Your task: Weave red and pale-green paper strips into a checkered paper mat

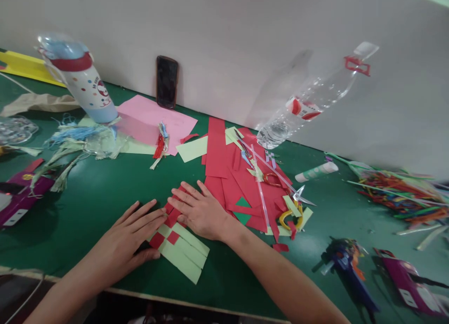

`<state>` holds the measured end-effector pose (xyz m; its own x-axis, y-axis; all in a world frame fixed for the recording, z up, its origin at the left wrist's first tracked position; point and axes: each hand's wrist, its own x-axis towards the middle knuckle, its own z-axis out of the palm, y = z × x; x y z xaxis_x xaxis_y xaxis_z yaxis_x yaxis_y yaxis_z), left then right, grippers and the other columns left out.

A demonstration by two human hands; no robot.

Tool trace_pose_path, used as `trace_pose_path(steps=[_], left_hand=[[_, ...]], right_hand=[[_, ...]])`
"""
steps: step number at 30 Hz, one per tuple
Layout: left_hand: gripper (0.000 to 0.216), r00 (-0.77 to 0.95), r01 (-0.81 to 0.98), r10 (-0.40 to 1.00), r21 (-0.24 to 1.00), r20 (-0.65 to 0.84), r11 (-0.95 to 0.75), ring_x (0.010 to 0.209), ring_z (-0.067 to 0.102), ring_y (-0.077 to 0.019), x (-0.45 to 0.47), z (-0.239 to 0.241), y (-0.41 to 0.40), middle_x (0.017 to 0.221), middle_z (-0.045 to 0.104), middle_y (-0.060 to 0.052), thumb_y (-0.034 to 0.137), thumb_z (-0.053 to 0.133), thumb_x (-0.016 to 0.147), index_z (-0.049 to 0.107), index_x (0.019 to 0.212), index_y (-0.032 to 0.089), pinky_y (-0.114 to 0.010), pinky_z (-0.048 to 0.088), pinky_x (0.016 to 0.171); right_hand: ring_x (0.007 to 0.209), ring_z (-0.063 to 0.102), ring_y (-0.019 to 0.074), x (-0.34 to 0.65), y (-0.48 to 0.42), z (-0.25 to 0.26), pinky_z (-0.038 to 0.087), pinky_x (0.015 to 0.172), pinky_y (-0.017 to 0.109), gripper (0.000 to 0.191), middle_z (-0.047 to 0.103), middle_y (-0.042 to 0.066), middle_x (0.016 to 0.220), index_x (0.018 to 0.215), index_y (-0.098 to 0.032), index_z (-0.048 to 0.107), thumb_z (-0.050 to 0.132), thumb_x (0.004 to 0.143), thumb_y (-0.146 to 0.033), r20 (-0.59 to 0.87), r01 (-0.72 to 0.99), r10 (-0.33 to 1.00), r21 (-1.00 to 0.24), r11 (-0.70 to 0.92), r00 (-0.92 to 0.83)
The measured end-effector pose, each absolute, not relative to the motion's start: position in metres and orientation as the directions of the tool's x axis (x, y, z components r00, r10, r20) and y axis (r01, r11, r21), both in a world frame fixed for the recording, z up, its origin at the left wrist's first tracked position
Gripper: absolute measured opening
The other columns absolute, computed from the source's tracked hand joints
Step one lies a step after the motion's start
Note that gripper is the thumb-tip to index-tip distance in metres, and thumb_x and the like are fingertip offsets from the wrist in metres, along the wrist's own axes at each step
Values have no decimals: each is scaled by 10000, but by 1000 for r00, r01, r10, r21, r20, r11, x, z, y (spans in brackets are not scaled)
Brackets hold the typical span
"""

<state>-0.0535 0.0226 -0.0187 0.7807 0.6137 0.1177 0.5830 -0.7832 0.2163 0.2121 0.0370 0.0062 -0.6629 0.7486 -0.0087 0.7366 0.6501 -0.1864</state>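
A small woven mat of pale green paper strips (189, 254) and red paper strips (171, 215) lies on the green tabletop in front of me. Its red and green squares form a checkered patch. My left hand (135, 235) rests on the mat's left side, fingers stretched out and the thumb at its lower left edge. Across the upper right part lies my right hand (199, 209), palm down with its fingers spread over the red strips. The two hands' fingertips are close together, and they hide part of the weave.
Red paper sheets (215, 150) lie beyond my right hand, with yellow-handled scissors (291, 216) and scraps. A clear bottle (305, 104) leans against the wall, near a glue stick (315, 172). A thermos (82, 80), phone (167, 82) and pink paper (140, 122) stand or lie at the back left.
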Motion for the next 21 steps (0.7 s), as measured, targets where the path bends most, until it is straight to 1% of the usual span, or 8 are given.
trace_pose_path(steps=[2, 6, 11, 13, 15, 18, 21], left_hand=[[647, 777, 587, 621, 237, 105, -774, 1416, 391, -276, -53, -17, 22, 1479, 508, -3, 581, 554, 900, 394, 1473, 327, -486, 327, 1150], [630, 775, 597, 627, 230, 81, -768, 1419, 387, -269, -50, -15, 20, 1501, 479, -6, 554, 541, 918, 378, 1481, 322, -495, 321, 1157], [652, 764, 596, 633, 238, 126, -767, 1418, 389, -273, -50, -13, 19, 1494, 493, -25, 542, 563, 908, 372, 1486, 307, -497, 337, 1155], [640, 755, 594, 634, 234, 167, -769, 1427, 371, -284, -50, -11, 17, 1503, 483, -43, 525, 587, 899, 404, 1471, 302, -500, 344, 1153], [554, 752, 588, 630, 234, 194, -774, 1442, 342, -287, -50, -9, 13, 1515, 467, -44, 464, 601, 907, 475, 1422, 305, -498, 351, 1153], [432, 761, 564, 616, 261, 204, -783, 1445, 339, -271, -46, -9, 7, 1509, 475, -26, 349, 589, 931, 543, 1359, 311, -478, 367, 1153], [483, 783, 536, 591, 272, 192, -799, 1431, 366, -264, -40, -12, 3, 1504, 483, -24, 309, 574, 941, 484, 1415, 314, -463, 389, 1143]], right_hand=[[1492, 189, 237, 212, 37, 6, 146, 1204, 560, 461, 330, 2, 1582, 1495, -261, 374, 316, 1058, -393, -10, 738, 750, -189, 648, -661], [1486, 204, 250, 210, 36, 5, 158, 1198, 572, 456, 328, 2, 1582, 1487, -250, 388, 315, 1058, -384, -16, 740, 751, -186, 647, -660], [1478, 219, 283, 210, 38, 13, 203, 1176, 605, 453, 336, 6, 1581, 1480, -263, 400, 335, 1052, -399, -18, 747, 756, -164, 644, -655], [1485, 188, 305, 214, 36, 21, 216, 1171, 611, 448, 325, 4, 1586, 1475, -258, 410, 348, 1049, -383, -12, 766, 774, -159, 623, -633], [1491, 160, 312, 222, 30, 29, 226, 1180, 586, 438, 328, 20, 1586, 1459, -221, 440, 364, 1044, -338, 3, 793, 803, -159, 589, -596], [1481, 206, 291, 234, 8, 36, 266, 1187, 522, 405, 400, 75, 1547, 1398, -170, 514, 407, 1026, -288, 20, 810, 827, -189, 555, -561], [1436, 318, 274, 239, -23, 34, 309, 1175, 485, 379, 517, 94, 1454, 1332, -166, 571, 452, 1012, -331, 31, 793, 825, -260, 551, -564]])
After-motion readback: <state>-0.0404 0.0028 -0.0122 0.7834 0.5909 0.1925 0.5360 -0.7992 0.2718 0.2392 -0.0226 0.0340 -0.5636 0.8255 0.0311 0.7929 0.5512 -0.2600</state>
